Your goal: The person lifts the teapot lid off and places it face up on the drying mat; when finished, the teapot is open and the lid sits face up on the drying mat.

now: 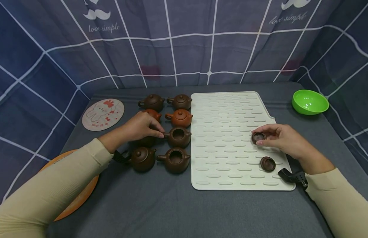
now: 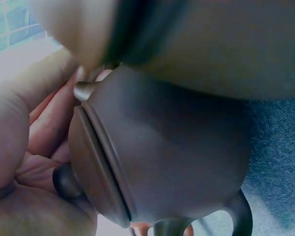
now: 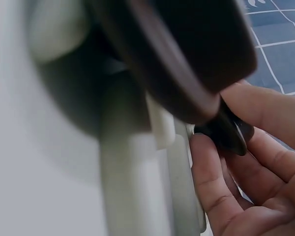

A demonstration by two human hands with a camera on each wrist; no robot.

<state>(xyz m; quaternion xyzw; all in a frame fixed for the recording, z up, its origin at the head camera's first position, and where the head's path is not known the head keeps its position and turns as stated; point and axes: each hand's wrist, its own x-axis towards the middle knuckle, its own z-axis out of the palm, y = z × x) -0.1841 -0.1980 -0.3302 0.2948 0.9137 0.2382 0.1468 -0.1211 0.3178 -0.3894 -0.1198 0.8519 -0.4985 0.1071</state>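
With its thumb and forefinger my left hand [image 1: 142,127] pinches the handle of a lidless dark brown teapot [image 1: 179,142]. A second lidless brown teapot [image 1: 175,167] stands just in front of it. Below the left hand sits a lidded brown teapot [image 1: 143,162], large in the left wrist view with its round knob [image 2: 66,181] toward the palm. Over the white mat [image 1: 219,138], my right hand [image 1: 280,138] pinches a small brown teapot lid [image 1: 258,138] between thumb and fingers, hollow side showing. Another brown lid [image 1: 267,164] lies hollow side up on the mat near the right wrist.
Behind the hands stand lidded brown teapots [image 1: 181,101] and reddish-orange teapots [image 1: 181,119], packed in two columns left of the mat. A green bowl [image 1: 310,105] is at the far right. A round rabbit-print mat [image 1: 96,120] and an orange disc [image 1: 82,200] lie at left.
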